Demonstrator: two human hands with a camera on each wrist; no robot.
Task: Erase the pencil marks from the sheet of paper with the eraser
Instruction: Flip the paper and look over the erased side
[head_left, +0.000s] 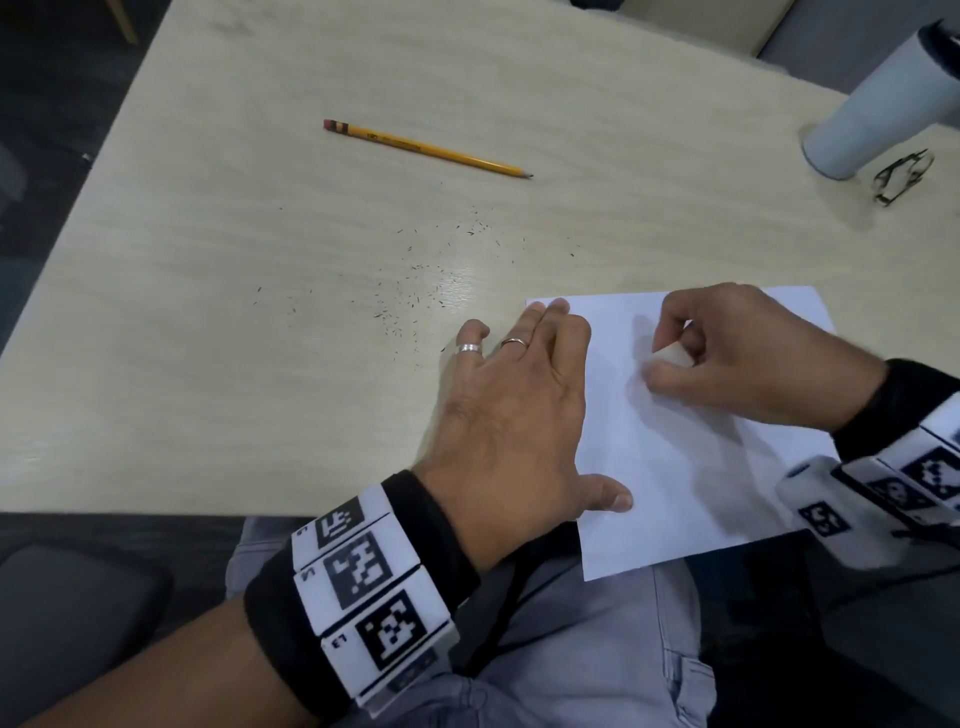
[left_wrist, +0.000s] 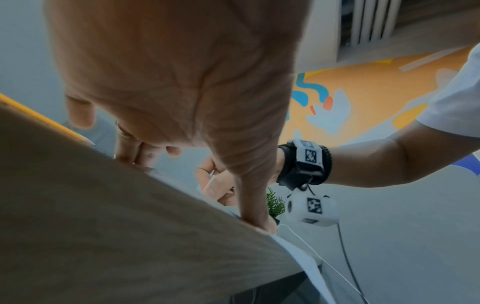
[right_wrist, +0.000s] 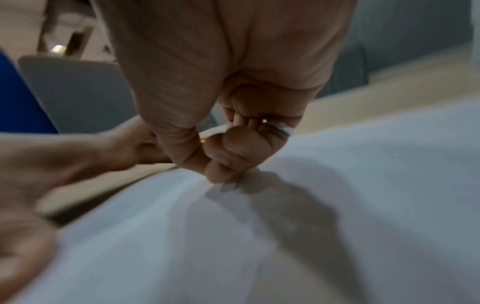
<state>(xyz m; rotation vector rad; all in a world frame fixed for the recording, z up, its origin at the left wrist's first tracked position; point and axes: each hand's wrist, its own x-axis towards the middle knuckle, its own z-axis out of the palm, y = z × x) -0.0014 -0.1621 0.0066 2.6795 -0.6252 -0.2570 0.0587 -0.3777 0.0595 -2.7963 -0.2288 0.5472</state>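
Here, the left hand (head_left: 511, 410) is pressing flat, fingers spread, on the paper's (head_left: 691, 467) left edge to stop slipping; the right hand (head_left: 748, 353) is pinching the eraser (head_left: 675, 357) against the sheet's far half on the worktop (head_left: 260, 260).

head: bright, even, glare on table (head_left: 467, 280) | wrist views: dim, blurred, soft shadows, edge distortion

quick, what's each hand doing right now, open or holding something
Left hand: open, fingers flat, pressing the left edge of the sheet of paper.
Right hand: fingers curled, pinching the white eraser against the paper.
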